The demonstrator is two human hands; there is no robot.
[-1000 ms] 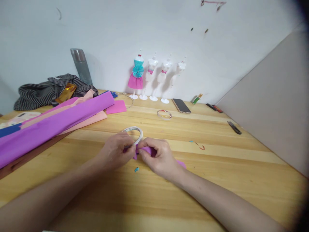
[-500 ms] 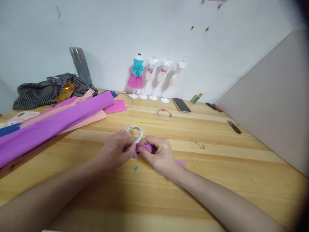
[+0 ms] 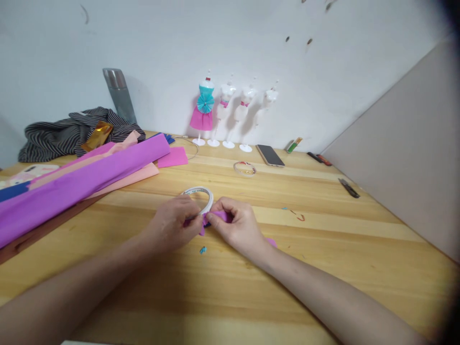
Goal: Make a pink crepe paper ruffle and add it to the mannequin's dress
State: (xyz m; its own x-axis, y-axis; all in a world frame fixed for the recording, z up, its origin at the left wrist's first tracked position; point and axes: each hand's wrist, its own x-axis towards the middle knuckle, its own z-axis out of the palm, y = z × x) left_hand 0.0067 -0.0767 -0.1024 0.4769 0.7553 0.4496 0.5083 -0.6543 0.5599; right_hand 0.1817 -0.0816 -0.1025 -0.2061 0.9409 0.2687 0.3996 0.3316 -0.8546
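Observation:
Between my fingertips is a small gathered strip of purple crepe paper [image 3: 223, 216]. My left hand [image 3: 177, 221] pinches its left end, thumb against fingers. Closed on the same strip from the right is my right hand [image 3: 235, 224]. Part of the paper is hidden behind the fingers, and a dark blue bit shows beneath it. A white tape roll [image 3: 209, 196] is just behind the hands, its near rim close to the left fingertips. Another purple piece [image 3: 271, 242] peeks out from behind my right wrist. Small blue scraps [image 3: 203, 250] lie in front of the hands.
Crepe paper rolls [image 3: 89, 179] cover the left side, near a striped cloth [image 3: 53, 136] and a bottle [image 3: 120, 98]. Several mini mannequins [image 3: 206, 103] stand along the wall. A phone [image 3: 270, 155], a clear ring [image 3: 245, 168] and a cutter [image 3: 348, 188] lie farther right.
My right hand's fingers have shifted slightly along the purple strip, and a little more of it shows above the thumb. My left hand keeps its pinch in nearly the same place.

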